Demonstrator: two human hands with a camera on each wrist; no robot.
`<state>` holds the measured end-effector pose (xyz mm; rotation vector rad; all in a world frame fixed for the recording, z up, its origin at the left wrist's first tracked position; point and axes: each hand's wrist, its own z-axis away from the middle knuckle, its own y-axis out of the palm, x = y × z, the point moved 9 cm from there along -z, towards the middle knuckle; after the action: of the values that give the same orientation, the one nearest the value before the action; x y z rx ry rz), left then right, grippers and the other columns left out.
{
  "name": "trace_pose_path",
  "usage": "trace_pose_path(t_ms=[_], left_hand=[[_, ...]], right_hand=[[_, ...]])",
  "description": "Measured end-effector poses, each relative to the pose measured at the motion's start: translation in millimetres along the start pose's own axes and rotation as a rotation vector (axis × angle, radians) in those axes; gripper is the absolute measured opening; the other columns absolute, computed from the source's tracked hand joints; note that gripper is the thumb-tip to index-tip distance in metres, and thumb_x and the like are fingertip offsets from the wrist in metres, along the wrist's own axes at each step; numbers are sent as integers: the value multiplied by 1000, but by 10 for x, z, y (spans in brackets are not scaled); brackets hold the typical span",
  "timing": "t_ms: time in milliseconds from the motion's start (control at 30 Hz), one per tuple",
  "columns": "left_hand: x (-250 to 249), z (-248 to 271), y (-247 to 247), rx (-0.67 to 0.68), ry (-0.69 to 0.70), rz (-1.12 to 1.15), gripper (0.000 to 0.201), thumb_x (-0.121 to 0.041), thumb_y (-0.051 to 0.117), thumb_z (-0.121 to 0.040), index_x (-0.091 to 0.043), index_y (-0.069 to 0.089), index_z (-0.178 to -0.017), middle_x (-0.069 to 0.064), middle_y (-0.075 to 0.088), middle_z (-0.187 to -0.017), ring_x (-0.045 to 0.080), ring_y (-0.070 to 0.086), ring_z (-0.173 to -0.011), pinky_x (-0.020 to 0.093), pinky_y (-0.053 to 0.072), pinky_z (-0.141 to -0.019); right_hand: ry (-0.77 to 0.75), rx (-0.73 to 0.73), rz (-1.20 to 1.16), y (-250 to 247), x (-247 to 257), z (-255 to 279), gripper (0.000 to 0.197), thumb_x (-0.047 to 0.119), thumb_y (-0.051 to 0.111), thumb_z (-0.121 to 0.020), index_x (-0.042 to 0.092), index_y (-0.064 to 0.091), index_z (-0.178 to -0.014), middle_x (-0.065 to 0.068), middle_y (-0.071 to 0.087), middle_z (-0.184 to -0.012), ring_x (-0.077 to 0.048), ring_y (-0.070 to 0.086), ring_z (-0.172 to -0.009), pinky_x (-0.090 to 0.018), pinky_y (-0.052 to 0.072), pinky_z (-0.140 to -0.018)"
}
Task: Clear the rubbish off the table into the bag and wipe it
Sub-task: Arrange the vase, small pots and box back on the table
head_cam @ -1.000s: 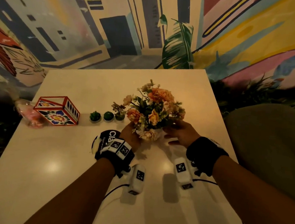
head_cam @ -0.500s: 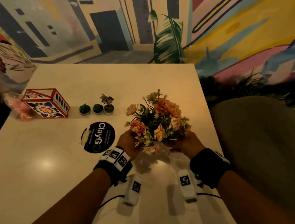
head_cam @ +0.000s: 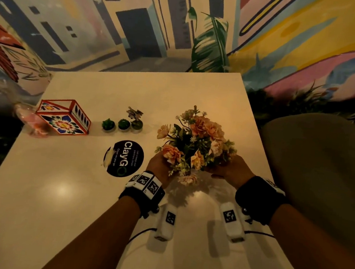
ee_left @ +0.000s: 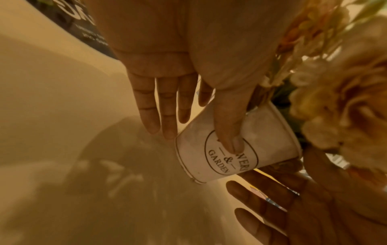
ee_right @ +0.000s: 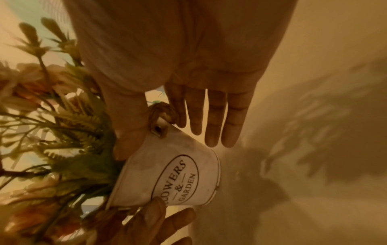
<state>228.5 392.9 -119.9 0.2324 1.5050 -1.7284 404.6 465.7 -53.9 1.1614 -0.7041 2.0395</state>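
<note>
A white tin flower pot (ee_right: 167, 174) labelled "Flowers & Garden" holds a peach and orange bouquet (head_cam: 195, 144). The pot hangs tilted a little above the cream table (head_cam: 60, 188), its shadow beneath it. My left hand (head_cam: 161, 165) holds its left side, thumb on the label (ee_left: 220, 159) and fingers straight behind the pot. My right hand (head_cam: 231, 171) holds the other side, thumb at the rim by the rope handle (ee_right: 163, 112). A clear bag (head_cam: 29, 119) with something pink inside lies at the table's left edge.
A round black "ClayGo" sticker (head_cam: 125, 158) sits left of the pot. Behind it stand three tiny potted plants (head_cam: 122, 124) and a floral-patterned box (head_cam: 64, 117). A grey chair (head_cam: 319, 168) stands at the right edge. A painted wall rises beyond the far edge.
Both hands have brought the flower pot nearer and to the right, off the table surface. The black sticker, partly hidden before, now shows in full.
</note>
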Motion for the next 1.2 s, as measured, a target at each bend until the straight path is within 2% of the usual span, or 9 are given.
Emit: trace_pose_path(t_ms=[167, 300, 433, 500, 700, 867, 1000, 1067, 1200], left_hand=[[-30, -15, -10, -58, 53, -56, 58, -29, 54, -92, -14, 35, -145, 4, 38, -148, 26, 36, -137, 22, 27, -112], [-205, 99, -27, -5, -23, -34, 50, 10, 53, -87, 9, 37, -135, 23, 46, -137, 36, 47, -124, -9, 32, -57], [-66, -3, -21, -64, 83, -53, 55, -23, 59, -90, -9, 42, -140, 9, 43, -145, 26, 38, -135, 17, 29, -110], [-67, 16, -31, -83, 129, -80, 54, -24, 63, -87, -9, 48, -137, 10, 46, -142, 27, 39, -134, 32, 25, -116], [-81, 9, -92, -95, 35, 12, 51, -11, 54, -92, -5, 40, -140, 15, 43, -143, 32, 40, -133, 25, 33, -104], [-162, 89, -44, -2, 81, 50, 56, -31, 51, -93, -14, 35, -144, 0, 37, -149, 16, 29, -139, 7, 2, -105], [-147, 90, -102, 6, 24, 100, 55, -36, 59, -84, -11, 52, -132, 6, 56, -133, 25, 49, -126, 21, 33, -107], [-17, 128, -234, -32, -61, 133, 41, -15, 64, -81, -4, 57, -121, 7, 62, -113, 25, 59, -109, 19, 48, -84], [235, 218, -610, -68, -81, 113, 27, -23, 73, -78, -19, 64, -103, -9, 64, -97, 10, 61, -83, 21, 44, -74]], right_hand=[[0, 1, -58, 30, -24, -5, 25, 0, 72, -75, 13, 67, -95, 4, 67, -87, -18, 62, -82, -47, 51, -89], [-3, -5, -80, 22, -35, -12, 28, -2, 71, -75, 23, 65, -83, -1, 66, -90, -26, 61, -91, -49, 50, -92], [16, -16, -113, 15, -68, -15, 28, -4, 71, -74, 24, 66, -80, -7, 66, -97, -30, 61, -97, -54, 48, -94], [16, -24, -130, 12, -65, -16, 29, -4, 71, -74, 24, 65, -80, -6, 66, -97, -32, 62, -100, -55, 48, -93], [30, -48, -121, 5, -74, 11, 30, -2, 72, -74, 27, 65, -79, -5, 67, -96, -37, 61, -105, -58, 48, -91], [51, -63, -128, -2, -91, 11, 28, -4, 69, -76, 23, 63, -81, -11, 64, -102, -37, 61, -104, -59, 47, -92], [48, -72, -101, -5, -94, 52, 24, -1, 71, -75, 21, 64, -79, -4, 67, -96, -34, 64, -97, -55, 50, -90], [45, -115, -86, -65, -108, 111, 29, -1, 72, -75, 25, 61, -79, 9, 65, -89, -24, 66, -83, -48, 53, -84], [12, -140, 114, -98, -176, 388, 20, -1, 68, -79, 18, 65, -81, -8, 71, -84, -23, 63, -68, -40, 53, -69]])
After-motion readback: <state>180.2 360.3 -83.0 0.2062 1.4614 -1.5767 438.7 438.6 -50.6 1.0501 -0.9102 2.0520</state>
